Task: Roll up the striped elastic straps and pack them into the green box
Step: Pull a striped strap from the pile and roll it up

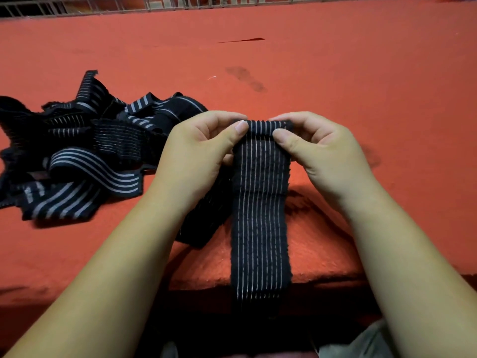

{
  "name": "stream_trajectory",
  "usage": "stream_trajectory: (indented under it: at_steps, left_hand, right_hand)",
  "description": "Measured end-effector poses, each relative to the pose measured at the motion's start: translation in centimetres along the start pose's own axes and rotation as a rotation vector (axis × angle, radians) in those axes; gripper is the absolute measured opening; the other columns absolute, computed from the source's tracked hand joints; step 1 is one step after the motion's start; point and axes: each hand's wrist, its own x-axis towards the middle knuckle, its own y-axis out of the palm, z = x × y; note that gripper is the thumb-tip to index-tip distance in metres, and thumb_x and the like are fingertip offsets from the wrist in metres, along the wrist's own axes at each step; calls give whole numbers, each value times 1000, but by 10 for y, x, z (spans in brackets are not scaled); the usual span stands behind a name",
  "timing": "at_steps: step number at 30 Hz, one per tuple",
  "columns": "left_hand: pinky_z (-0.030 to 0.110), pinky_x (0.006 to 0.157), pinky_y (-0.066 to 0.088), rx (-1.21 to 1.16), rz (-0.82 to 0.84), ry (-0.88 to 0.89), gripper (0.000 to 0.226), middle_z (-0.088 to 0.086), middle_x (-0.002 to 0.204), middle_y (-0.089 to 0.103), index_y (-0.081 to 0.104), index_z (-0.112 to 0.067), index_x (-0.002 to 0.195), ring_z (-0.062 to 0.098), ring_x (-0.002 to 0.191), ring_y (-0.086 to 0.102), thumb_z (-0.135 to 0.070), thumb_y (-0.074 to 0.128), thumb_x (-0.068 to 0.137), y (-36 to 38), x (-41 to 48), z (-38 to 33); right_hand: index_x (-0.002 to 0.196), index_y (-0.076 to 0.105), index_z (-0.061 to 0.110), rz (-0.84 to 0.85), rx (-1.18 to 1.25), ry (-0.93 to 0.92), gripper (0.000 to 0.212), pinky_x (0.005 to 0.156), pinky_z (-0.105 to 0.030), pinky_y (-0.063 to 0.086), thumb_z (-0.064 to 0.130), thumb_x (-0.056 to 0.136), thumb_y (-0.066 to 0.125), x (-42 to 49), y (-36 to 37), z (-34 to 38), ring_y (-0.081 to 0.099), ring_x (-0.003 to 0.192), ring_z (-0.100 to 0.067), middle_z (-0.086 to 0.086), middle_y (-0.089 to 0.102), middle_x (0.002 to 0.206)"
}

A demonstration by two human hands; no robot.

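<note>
Trailing toward the person, the striped strap (260, 228) runs lengthwise straight away. At its far end the left hand (198, 153) and right hand (325, 153), equally near, pinch the started roll (265, 125) with thumbs and curled fingers. Left of the strap lies the pile of loose straps (77, 151). No green box shows.

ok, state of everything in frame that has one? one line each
held strap: far end curled into a small roll, rest unrolled, hanging off the red table
left hand: pinches the rolled end
right hand: pinches the rolled end
strap pile: loose, tangled, unrolled, on the table
green box: not in view
</note>
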Motion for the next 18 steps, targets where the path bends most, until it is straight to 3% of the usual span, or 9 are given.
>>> stream_trajectory:
  at_steps: [5,9,11,16,18]
  left_hand:
    - [47,83,63,60,21,52,14,3,102,81,79,-25,114,33,100,77,-19,74,102,-1,3,-1]
    - [46,81,63,26,29,52,18,8,98,81,78,-24,113,31,93,78,-12,76,100,-3,2,-3]
    - [48,84,64,5,37,37,19,8,100,82,78,-22,113,35,98,79,-9,76,99,-3,2,-3]
    - [26,75,59,-25,79,-38,14,-3,101,80,78,-21,114,10,91,75,-20,77,100,-3,5,-4]
    - [27,77,59,-38,73,-69,13,-4,102,80,81,-23,110,8,89,73,-30,78,99,-2,5,-3]
  right_hand:
    - [119,77,12,-32,-1,-16,20,87,-29,57,7,100,72,3,3,-1,71,98,-11,-2,79,109]
    - [121,76,16,-15,35,27,18,83,-40,56,14,104,69,2,4,0,67,91,-20,-22,76,108]
    - [121,76,13,-23,29,25,17,85,-40,58,15,106,67,2,4,1,69,93,-19,-20,76,114]
    - [120,75,13,-27,73,14,19,89,-37,61,7,103,68,-1,3,0,74,99,-22,-12,78,112]
    - [119,75,14,-33,79,13,21,88,-34,59,4,102,69,-2,3,-2,74,99,-20,-11,79,111]
